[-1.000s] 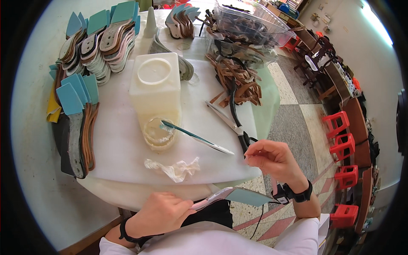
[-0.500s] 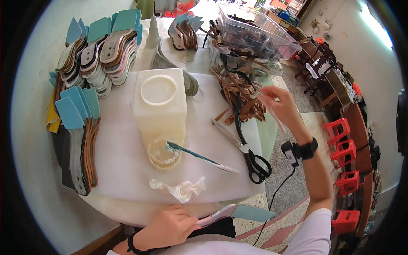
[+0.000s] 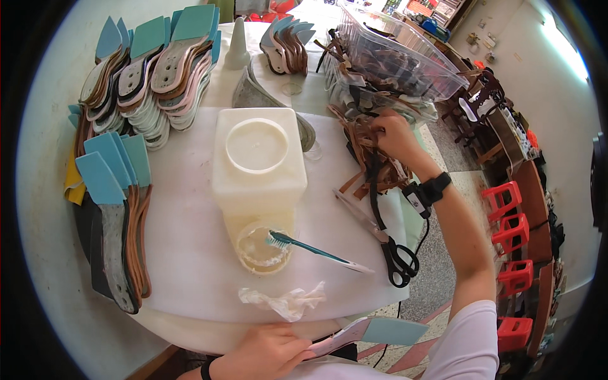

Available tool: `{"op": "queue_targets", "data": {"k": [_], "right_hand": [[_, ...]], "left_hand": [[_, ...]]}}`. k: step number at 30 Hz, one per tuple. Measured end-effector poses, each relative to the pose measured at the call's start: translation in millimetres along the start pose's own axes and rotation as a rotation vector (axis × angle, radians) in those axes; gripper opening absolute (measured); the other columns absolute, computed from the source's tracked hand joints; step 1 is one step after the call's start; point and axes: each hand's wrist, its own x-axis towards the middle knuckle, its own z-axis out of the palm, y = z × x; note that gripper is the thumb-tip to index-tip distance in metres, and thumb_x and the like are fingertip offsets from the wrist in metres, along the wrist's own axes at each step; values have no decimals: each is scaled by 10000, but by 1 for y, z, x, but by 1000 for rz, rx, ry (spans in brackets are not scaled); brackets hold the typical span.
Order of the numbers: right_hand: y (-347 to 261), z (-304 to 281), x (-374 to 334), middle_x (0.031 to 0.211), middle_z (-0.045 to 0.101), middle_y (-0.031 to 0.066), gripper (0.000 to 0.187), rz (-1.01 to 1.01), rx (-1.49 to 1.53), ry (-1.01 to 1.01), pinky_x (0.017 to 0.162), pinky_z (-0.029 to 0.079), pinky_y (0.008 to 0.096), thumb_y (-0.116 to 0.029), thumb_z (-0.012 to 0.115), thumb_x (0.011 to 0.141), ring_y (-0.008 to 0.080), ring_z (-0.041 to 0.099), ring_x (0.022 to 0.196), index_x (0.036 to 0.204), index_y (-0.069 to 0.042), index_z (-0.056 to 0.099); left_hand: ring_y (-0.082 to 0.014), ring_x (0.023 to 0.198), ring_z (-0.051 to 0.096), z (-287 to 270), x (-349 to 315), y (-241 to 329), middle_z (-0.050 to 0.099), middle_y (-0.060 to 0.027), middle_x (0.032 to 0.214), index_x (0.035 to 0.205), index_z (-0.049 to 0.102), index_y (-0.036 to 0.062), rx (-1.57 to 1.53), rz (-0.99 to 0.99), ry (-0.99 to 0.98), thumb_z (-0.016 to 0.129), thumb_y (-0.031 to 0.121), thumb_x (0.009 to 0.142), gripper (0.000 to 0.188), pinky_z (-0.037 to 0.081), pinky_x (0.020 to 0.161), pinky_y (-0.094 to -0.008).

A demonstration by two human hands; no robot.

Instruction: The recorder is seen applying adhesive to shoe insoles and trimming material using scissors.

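At the table's near edge my left hand [image 3: 266,351] grips a flat pink shoe-upper-like piece [image 3: 342,335] with a light blue end pointing right. My right hand [image 3: 400,140] has its fingers curled in at the heap of brown leather strips [image 3: 362,180], on the table's right side; its fingertips are partly hidden there and seem closed on a strip. Below the heap lie black-handled scissors [image 3: 399,263]. A toothbrush [image 3: 323,254] rests with its bristles on the open, white-crusted dish-like front of a cream plastic container [image 3: 259,190]. Crumpled tissue [image 3: 291,303] lies nearer me.
Stacks of similar pieces with blue and green ends [image 3: 171,66] line the left, with another bundle [image 3: 130,234] nearer. A clear plastic bin [image 3: 437,82] of scraps stands at the back right. A grey cone [image 3: 237,47] is behind. Red stools [image 3: 513,231] stand on the floor at right.
My right hand has moved away from me and left, carrying the thin strip into the heap. The view has shifted slightly. My left hand still holds the pink piece.
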Motion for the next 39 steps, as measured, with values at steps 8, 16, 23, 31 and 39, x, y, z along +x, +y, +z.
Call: {"op": "queue_targets", "data": {"k": [8, 16, 23, 31, 39], "right_hand": [[-27, -50, -35, 850, 550, 111, 81, -331, -298, 391, 737, 419, 378, 8, 562, 722, 287, 533, 812, 772, -13, 502], [-37, -74, -84, 775, 515, 100, 126, -400, -350, 489, 706, 396, 355, 19, 568, 720, 261, 514, 702, 835, -9, 525], [-9, -51, -81, 819, 560, 135, 169, 93, -126, 285, 699, 432, 400, -13, 590, 723, 331, 559, 745, 891, -19, 575], [-15, -18, -50, 854, 563, 158, 127, 28, 27, 84, 727, 445, 410, -38, 591, 720, 344, 554, 826, 835, -13, 639], [-9, -18, -32, 767, 588, 96, 73, 164, 322, 131, 663, 443, 292, -54, 592, 764, 221, 576, 696, 809, -5, 623]], "left_hand": [[-313, 614, 568, 3, -2, -1, 582, -152, 663, 717, 608, 7, 4, 21, 60, 666, 132, 736, 139, 455, 553, -383], [-237, 592, 563, 4, -2, -8, 578, -81, 628, 745, 632, 55, 82, 81, 39, 690, 177, 738, 135, 460, 535, -320], [-239, 567, 548, 1, 0, -5, 570, -95, 620, 777, 662, 39, 41, 14, 24, 710, 158, 716, 142, 448, 523, -314], [-241, 563, 552, -4, 1, -5, 555, -76, 617, 775, 648, 71, 12, -19, 28, 674, 197, 762, 130, 438, 502, -329], [-224, 578, 568, -5, 1, -9, 570, -69, 622, 792, 650, 68, -9, 16, 14, 659, 192, 778, 126, 445, 504, -320]]}}
